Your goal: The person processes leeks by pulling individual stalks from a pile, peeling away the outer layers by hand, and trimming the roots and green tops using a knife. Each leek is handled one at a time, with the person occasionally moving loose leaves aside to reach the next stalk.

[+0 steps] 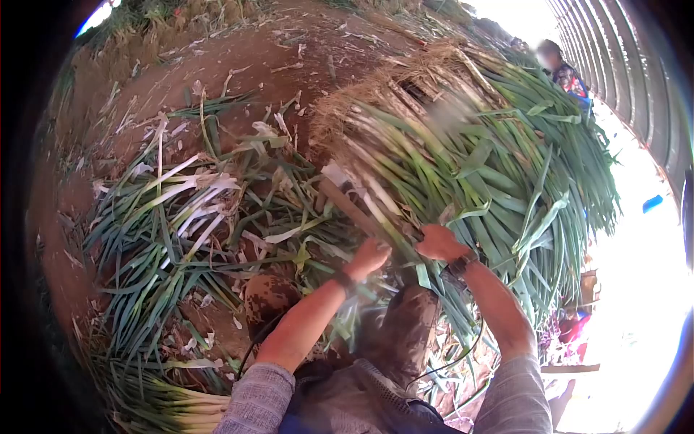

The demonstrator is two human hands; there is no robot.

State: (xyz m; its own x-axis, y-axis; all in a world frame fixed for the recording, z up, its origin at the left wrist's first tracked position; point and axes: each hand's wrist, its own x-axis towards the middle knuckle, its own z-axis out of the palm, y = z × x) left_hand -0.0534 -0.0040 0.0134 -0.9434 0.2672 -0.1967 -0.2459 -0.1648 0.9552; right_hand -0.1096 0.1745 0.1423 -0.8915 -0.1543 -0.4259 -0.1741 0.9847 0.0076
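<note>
The right hand [441, 244] is closed on the green part of an onion stalk [396, 235], at the near edge of a large heap of long green onions [470, 159]. The left hand [371, 257] is just beside it, apart from the right hand, with its fingers curled in; whether it grips anything cannot be told. A flat brown strip [347, 206] slants down toward the left hand, next to the pale stalks.

The heap fills the space ahead and to the right, roots toward the bare soil [253, 36], leaves spilling toward the bright strip along the ribbed wall [614, 65]. That side is the tight one for the right arm. To the left, loose leaves and pale-stemmed onions [191, 199] lie low on the ground, leaving room above them; open soil stretches beyond, littered with scraps. Between the hands and the knees [271, 300] there is only a narrow gap.

The fingers' undersides are hidden, and the area just below the hands is blurred. Glare washes out the far right, the dark lens rim cuts off the corners, and a bundle of onions [191, 409] is partly cut off at lower left. A person [567, 76] beyond the heap is partly hidden by it.
</note>
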